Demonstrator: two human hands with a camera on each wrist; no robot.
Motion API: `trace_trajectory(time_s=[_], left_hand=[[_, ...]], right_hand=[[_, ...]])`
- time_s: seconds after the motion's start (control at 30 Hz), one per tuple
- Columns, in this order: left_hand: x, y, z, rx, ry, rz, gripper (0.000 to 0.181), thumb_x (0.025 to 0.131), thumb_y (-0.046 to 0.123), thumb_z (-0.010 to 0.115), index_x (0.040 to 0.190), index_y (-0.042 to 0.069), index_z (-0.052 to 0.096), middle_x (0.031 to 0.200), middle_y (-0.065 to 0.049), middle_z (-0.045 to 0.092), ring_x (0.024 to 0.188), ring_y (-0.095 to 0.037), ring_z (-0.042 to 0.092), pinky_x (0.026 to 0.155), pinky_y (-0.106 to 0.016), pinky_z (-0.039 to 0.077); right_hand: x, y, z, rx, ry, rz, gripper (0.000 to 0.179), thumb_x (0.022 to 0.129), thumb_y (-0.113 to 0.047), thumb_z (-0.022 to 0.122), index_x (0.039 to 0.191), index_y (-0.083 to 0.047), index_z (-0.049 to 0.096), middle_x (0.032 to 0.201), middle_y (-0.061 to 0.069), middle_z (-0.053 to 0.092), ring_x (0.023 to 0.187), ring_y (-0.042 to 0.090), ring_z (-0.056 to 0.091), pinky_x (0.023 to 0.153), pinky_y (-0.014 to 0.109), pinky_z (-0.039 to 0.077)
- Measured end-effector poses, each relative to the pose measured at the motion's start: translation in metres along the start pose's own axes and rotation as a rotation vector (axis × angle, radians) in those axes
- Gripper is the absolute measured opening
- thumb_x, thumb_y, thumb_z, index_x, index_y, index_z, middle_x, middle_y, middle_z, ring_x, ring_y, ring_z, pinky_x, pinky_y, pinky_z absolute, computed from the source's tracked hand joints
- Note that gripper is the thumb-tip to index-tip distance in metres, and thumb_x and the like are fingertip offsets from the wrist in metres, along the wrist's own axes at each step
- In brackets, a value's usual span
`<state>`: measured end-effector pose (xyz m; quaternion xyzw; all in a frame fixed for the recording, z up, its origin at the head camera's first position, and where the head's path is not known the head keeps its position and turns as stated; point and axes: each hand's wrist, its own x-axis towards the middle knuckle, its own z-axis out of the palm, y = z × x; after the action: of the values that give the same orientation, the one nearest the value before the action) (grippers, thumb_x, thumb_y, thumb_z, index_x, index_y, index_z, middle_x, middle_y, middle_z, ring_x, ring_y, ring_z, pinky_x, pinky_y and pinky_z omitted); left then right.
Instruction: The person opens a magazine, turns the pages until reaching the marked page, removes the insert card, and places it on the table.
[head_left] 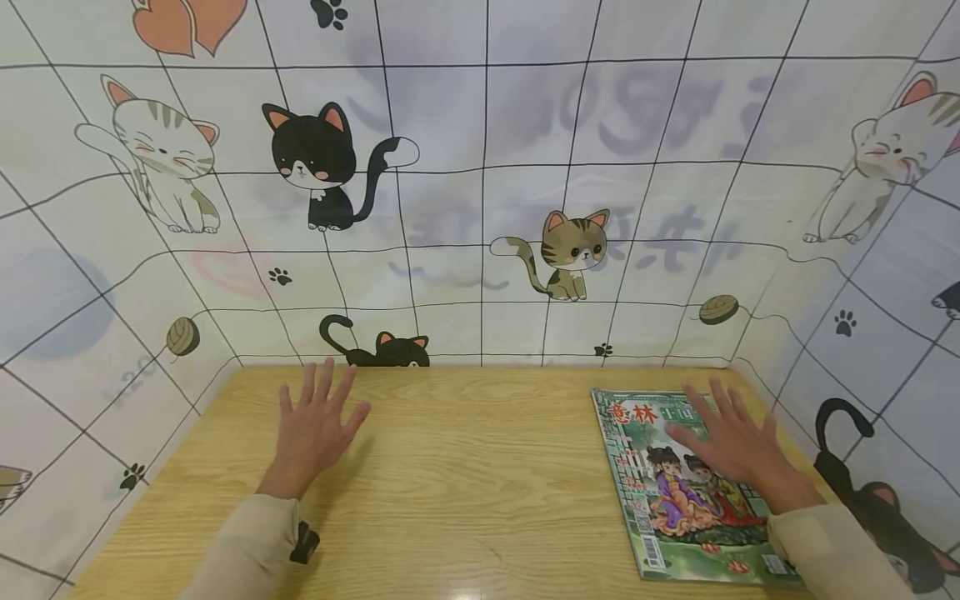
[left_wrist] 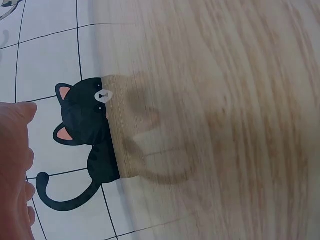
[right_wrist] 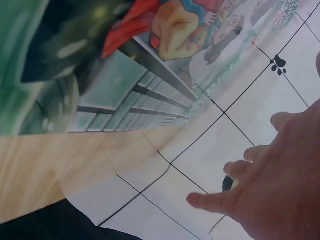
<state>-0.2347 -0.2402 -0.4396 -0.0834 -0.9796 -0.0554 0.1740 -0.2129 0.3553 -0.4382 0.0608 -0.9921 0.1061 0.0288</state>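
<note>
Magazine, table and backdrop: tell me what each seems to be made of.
Magazine: paper, probably with a smooth coated cover; it looks thin, with crisp colour print.
Table: wood or wood-look laminate, somewhat glossy; it shows grain and mirrors a printed cat.
Backdrop: thin fabric or plastic sheet, I cannot tell which; its grid ripples and it looks faintly see-through.

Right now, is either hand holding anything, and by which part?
Nothing is held. The left hand is spread over the table; the right hand is spread over the magazine, gripping no part of it.

One magazine (head_left: 678, 492), one tabletop (head_left: 465, 467), two sleeves (head_left: 247, 542), ten fingers (head_left: 325, 382) counting thumbs.
</note>
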Motion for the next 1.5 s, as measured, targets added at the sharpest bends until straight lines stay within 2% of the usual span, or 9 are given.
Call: trace_trajectory(time_s=[0.23,0.47,0.87,1.17,1.5], left_hand=[[0.0,0.009,0.004,-0.021,-0.041,0.007,0.066,0.101,0.051,0.046,0.154,0.014,0.036,0.161,-0.02,0.024,0.149,-0.042,0.014,0.108,-0.074,0.009],[0.001,0.02,0.007,-0.071,-0.079,0.027,0.066,0.101,0.053,0.045,0.153,0.014,0.04,0.162,-0.019,0.022,0.15,-0.04,0.011,0.109,-0.074,0.009],[0.001,0.04,0.015,-0.104,-0.103,0.093,0.063,0.1,0.052,0.047,0.152,0.015,0.043,0.157,-0.021,0.033,0.147,-0.043,0.022,0.107,-0.075,0.015],[0.004,0.062,0.016,-0.125,-0.096,0.15,0.063,0.1,0.053,0.048,0.151,0.017,0.044,0.157,-0.021,0.034,0.147,-0.043,0.024,0.107,-0.075,0.017],[0.007,0.086,0.022,-0.149,-0.101,0.196,0.062,0.1,0.053,0.046,0.151,0.018,0.044,0.158,-0.019,0.033,0.147,-0.042,0.024,0.107,-0.075,0.016]], right_hand=[[-0.002,0.008,0.007,0.021,-0.064,0.013,0.094,0.094,-0.066,0.049,0.161,-0.014,0.009,0.159,0.034,0.0,0.141,0.061,0.007,0.093,0.087,0.003],[-0.003,0.016,0.014,0.022,-0.114,0.034,0.093,0.093,-0.066,0.049,0.158,-0.008,0.017,0.157,0.036,0.005,0.138,0.063,0.009,0.088,0.09,0.007],[-0.003,0.026,0.02,0.03,-0.182,0.026,0.092,0.093,-0.063,0.053,0.154,0.0,0.025,0.152,0.042,0.013,0.133,0.068,0.015,0.082,0.091,0.014],[0.001,0.028,0.025,0.092,-0.206,-0.001,0.091,0.094,-0.057,0.057,0.15,0.009,0.03,0.147,0.049,0.015,0.129,0.072,0.014,0.086,0.085,0.025],[0.001,0.02,0.025,0.126,-0.188,-0.018,0.09,0.093,-0.054,0.06,0.149,0.011,0.032,0.146,0.05,0.016,0.13,0.07,0.017,0.091,0.082,0.027]])
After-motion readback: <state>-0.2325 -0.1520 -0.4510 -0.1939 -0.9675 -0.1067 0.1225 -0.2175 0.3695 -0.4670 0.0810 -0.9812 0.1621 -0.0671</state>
